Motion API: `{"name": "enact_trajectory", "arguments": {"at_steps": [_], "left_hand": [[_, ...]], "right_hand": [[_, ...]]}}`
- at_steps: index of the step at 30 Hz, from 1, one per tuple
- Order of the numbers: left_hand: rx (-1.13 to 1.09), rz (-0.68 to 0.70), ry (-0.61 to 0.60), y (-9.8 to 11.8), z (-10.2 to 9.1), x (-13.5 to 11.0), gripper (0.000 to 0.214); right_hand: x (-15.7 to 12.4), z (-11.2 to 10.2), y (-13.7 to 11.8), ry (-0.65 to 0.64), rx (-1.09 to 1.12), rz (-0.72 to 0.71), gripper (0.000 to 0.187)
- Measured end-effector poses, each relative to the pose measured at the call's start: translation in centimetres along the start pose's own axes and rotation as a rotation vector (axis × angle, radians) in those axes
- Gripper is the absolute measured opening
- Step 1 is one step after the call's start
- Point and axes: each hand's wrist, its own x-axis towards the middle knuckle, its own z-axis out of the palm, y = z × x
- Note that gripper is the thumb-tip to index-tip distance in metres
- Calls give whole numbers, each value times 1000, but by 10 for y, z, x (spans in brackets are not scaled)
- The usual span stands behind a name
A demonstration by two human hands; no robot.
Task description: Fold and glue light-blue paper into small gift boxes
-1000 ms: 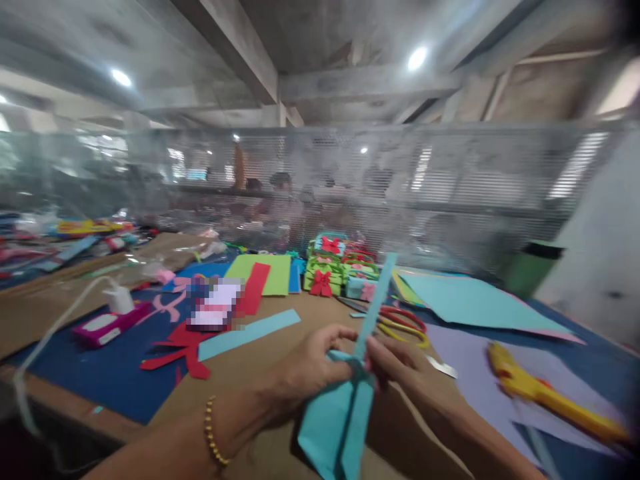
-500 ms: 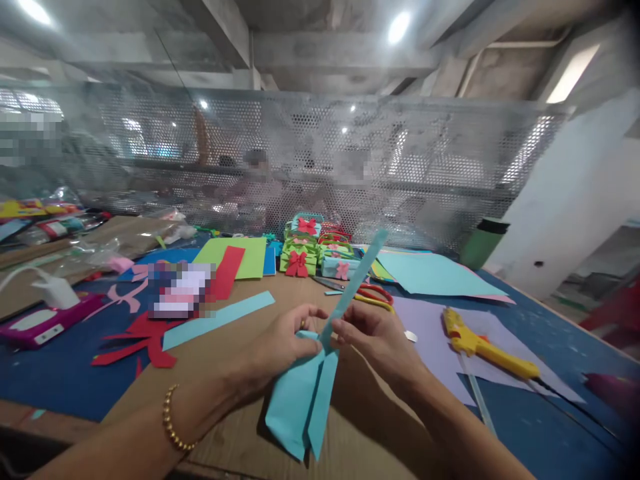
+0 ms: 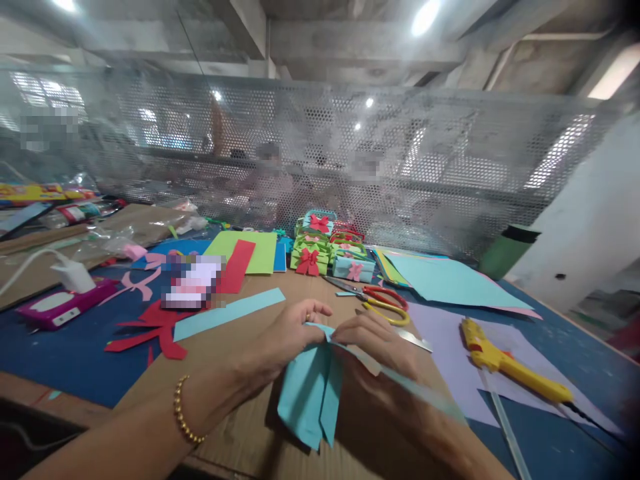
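Observation:
A light-blue folded paper piece hangs with its pointed lower edges over the cardboard sheet. My left hand pinches its upper left edge, thumb in front, a ring and a gold bead bracelet on that arm. At the upper right corner my right hand has its fingers bent over the paper, gripping the joint with a light-blue paper strip. That strip runs off to the right across my wrist and is blurred. Beyond the right hand lie scissors with red and yellow handles, beside a metal blade.
A yellow glue gun rests on purple paper at right. Small paper boxes with bows stand at the back. Leftward are a phone, red paper cutouts, a loose blue strip and a purple power strip.
The strip swung from pointing up and away to lying down toward the right. My right hand turned over it, fingers now bent across the paper's edge. The view shifted slightly left.

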Motion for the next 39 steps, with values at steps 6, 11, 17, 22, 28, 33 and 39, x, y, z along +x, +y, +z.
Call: {"name": "enact_trajectory", "arguments": {"at_steps": [6, 11, 17, 22, 28, 33, 39], "left_hand": [[51, -24, 45, 7, -1, -2, 44], [123, 52, 64, 2, -4, 3, 39], [210, 102, 88, -1, -6, 5, 36], [277, 137, 114, -1, -8, 5, 37], [325, 159, 154, 3, -10, 4, 38], [321, 129, 171, 8, -9, 3, 38], [342, 146, 181, 10, -9, 2, 39]], "right_hand": [[3, -6, -13, -100, -133, -40, 29], [-1, 1, -10, -99, -175, -73, 26], [-8, 7, -3, -142, -271, -84, 19], [-9, 5, -5, -188, -324, -105, 18], [-12, 9, -7, -197, -397, -81, 21], [-12, 11, -7, -205, -447, -82, 23], [-14, 11, -5, -203, -475, -107, 23]]}}
